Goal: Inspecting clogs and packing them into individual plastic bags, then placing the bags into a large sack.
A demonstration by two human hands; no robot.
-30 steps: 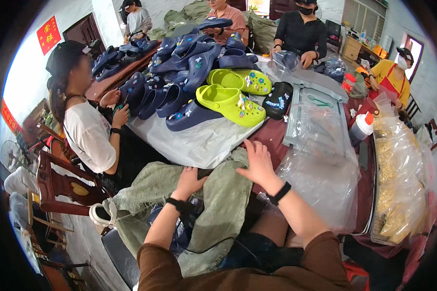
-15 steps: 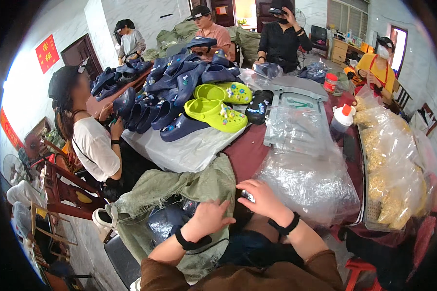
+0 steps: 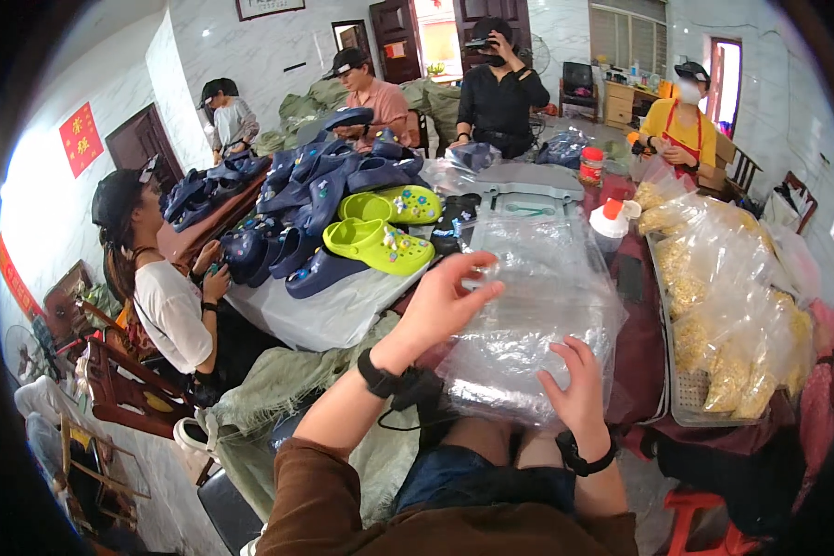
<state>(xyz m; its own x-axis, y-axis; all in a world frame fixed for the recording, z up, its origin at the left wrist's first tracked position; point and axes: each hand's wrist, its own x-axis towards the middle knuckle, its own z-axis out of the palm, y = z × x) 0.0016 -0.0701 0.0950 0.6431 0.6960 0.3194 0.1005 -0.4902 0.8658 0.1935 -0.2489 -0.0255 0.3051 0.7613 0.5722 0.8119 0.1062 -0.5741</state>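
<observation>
A stack of clear plastic bags (image 3: 519, 357) lies in front of me at the table's near edge. My left hand (image 3: 447, 301) is over its left side, thumb and fingers apart, with nothing visibly held. At its lower right my right hand (image 3: 573, 385) is open, fingers spread, close to the plastic; whether it touches cannot be told. Beyond the bags lies a grey plastic tray (image 3: 528, 176) with green-handled scissors (image 3: 531, 210) under clear film. Left of it, lime-green clogs (image 3: 380, 246) with charms sit beside a heap of navy clogs (image 3: 310, 176).
A woven green sack (image 3: 259, 398) hangs open by my left leg. To the right, a tray (image 3: 678, 394) carries bags of small yellow pieces (image 3: 713, 306). A bottle with a red-and-white cap (image 3: 610, 222) and a red-lidded jar (image 3: 591, 165) stand between. Several people work around the table.
Both hands have left the area by the green sack and moved right over the plastic bags. My left hand reached forward, and the whole view shifted.
</observation>
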